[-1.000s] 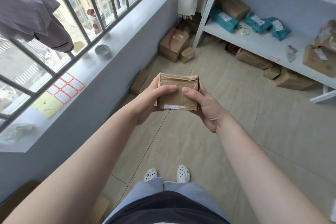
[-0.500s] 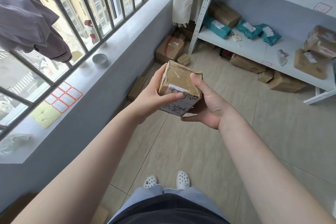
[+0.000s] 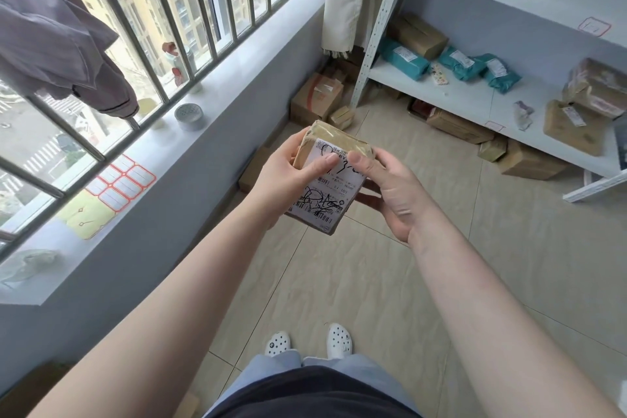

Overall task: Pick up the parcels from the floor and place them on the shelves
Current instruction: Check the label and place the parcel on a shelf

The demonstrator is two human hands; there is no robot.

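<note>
- Left hand (image 3: 288, 176) and right hand (image 3: 390, 190) both grasp a taped brown parcel (image 3: 330, 176), label up, left of the white shelf (image 3: 475, 102).
- Best to keep both hands gripping and set it flat on bare shelf space.

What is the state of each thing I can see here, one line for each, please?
Small parcel: held above the floor, white label facing up.
Left hand: grips the parcel, thumb on the label.
Right hand: grips the parcel, thumb on the label.
Shelf: partly filled with teal bags and brown boxes.
Box by the wall: on the floor, taped shut.
</note>
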